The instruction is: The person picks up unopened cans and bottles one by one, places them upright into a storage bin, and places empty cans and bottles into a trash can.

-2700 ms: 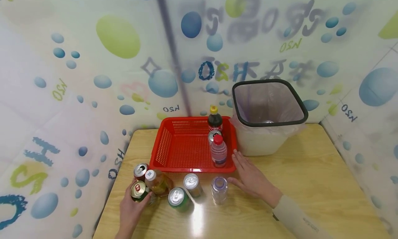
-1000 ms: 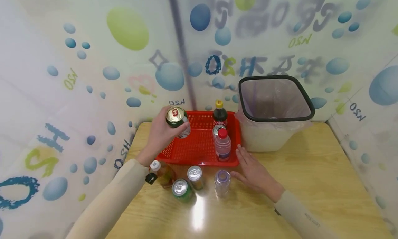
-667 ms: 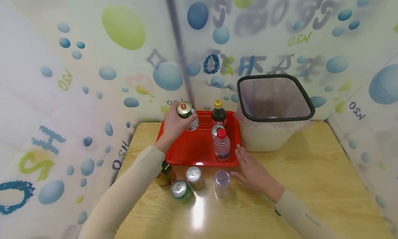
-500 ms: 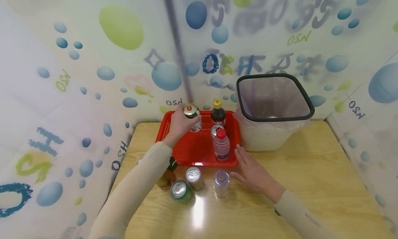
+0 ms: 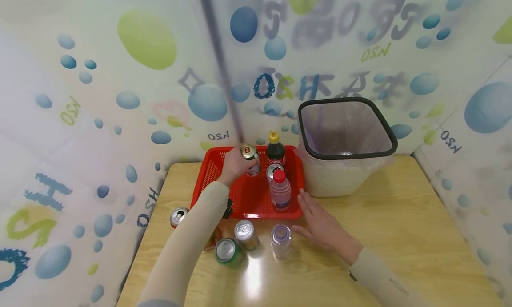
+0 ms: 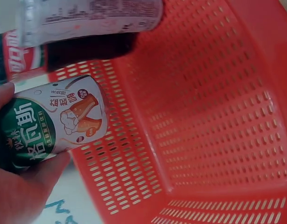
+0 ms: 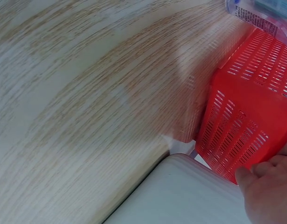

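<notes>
My left hand (image 5: 234,165) grips a green-and-white drink can (image 6: 64,122) with a gold top, low over the back of the red basket (image 5: 248,196). The can is upright, its lower part facing the basket floor in the left wrist view. Just right of it stand a cola bottle (image 5: 276,154) with a yellow cap and a silver can (image 5: 274,168). In front of these is a clear red-capped bottle (image 5: 281,194). My right hand (image 5: 325,225) lies with straight fingers at the basket's right front corner; in the right wrist view its fingertips are at the basket's side.
A lined bin (image 5: 334,182) stands right of the basket. In front are a silver can (image 5: 246,236), a green can (image 5: 227,252) and a capless clear bottle (image 5: 281,242). A red can (image 5: 178,216) is at left; my left sleeve mostly hides an amber bottle (image 5: 212,241).
My left hand has lifted the green-and-white can from the table's left and carried it forward and right over the basket, lowering it lately. The right hand has stayed beside the basket.
</notes>
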Demonstrator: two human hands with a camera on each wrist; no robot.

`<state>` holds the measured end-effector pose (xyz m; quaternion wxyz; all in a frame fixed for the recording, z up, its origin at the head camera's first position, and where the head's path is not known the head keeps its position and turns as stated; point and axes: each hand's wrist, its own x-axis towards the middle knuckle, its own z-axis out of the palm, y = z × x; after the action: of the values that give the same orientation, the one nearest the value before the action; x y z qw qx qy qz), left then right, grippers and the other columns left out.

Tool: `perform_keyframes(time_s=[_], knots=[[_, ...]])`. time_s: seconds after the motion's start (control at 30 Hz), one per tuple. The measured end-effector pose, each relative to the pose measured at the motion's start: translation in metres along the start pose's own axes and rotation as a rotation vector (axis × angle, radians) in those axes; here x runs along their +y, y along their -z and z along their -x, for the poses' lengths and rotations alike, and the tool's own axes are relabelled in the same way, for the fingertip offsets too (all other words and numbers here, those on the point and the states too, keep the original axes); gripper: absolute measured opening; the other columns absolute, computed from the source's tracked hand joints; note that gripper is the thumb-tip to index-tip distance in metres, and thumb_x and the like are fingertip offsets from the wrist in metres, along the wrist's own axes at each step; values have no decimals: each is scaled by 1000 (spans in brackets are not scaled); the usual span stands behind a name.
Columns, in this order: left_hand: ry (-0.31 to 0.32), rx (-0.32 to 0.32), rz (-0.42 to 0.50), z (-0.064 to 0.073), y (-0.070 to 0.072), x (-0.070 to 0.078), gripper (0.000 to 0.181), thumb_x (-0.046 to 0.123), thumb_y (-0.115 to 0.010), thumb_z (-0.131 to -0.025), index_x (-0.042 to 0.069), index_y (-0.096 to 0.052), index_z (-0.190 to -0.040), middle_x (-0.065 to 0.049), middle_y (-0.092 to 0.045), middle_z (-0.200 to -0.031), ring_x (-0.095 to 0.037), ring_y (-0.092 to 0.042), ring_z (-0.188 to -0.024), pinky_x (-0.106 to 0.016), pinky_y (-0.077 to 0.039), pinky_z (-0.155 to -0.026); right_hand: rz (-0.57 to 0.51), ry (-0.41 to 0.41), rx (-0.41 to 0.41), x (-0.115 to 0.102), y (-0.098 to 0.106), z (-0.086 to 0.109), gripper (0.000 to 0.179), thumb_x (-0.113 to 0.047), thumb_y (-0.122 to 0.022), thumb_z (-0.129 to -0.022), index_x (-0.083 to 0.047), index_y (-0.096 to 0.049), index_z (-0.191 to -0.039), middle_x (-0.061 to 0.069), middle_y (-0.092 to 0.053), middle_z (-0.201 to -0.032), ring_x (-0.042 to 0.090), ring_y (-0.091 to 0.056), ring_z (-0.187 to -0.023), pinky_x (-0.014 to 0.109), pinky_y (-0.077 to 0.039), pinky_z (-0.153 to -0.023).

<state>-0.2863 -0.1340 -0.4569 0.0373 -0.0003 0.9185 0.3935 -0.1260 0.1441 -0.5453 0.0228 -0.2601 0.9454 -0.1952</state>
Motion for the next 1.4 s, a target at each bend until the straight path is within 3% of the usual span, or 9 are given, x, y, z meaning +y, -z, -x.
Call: perform_keyframes(time_s=[0.4,0.77,1.03,1.2,1.4], knots=[[111,-96,-43,-3,-22,-16,64,11,-83,-85,5,-45,-136,-18,-60,-126,-35,-59,-116,-50,-52,-103,50,35,7,-6,-1,1,97,-54,-68,-96,4,-26,-161,19,-16,-171,36,-24,-155,48,-34,-118],[97,-165,-150,-4,-35,-14,67,10,-84,-86,4,-45,-140,-19,-61,-129,-34,-60,-121,-48,-51,-105,44,27,-7,-10,0,1,101,-55,-73,-92,3,-26,-161,18,-14,-172,37,-23,-155,50,-33,-119],[100,-195,-155,-8,-37,-8,73,11,-84,-87,3,-41,-145,-20,-58,-136,-35,-57,-127,-49,-48,-109,81,26,-4,-7,1,0,103,-54,-75,-91,3,-26,-161,19,-15,-171,36,-23,-155,49,-34,-118],[92,-249,-173,-10,-38,-5,87,12,-86,-84,1,-32,-152,-21,-50,-145,-35,-49,-135,-48,-41,-115,68,11,-14,-5,2,0,102,-55,-73,-91,1,-26,-162,17,-14,-172,35,-21,-156,49,-32,-119],[85,-281,-164,-4,-34,0,107,16,-86,-85,5,-15,-164,-20,-34,-159,-36,-39,-143,-49,-36,-119,80,9,0,-3,2,1,102,-53,-76,-90,3,-28,-161,19,-17,-171,37,-25,-155,49,-35,-117]])
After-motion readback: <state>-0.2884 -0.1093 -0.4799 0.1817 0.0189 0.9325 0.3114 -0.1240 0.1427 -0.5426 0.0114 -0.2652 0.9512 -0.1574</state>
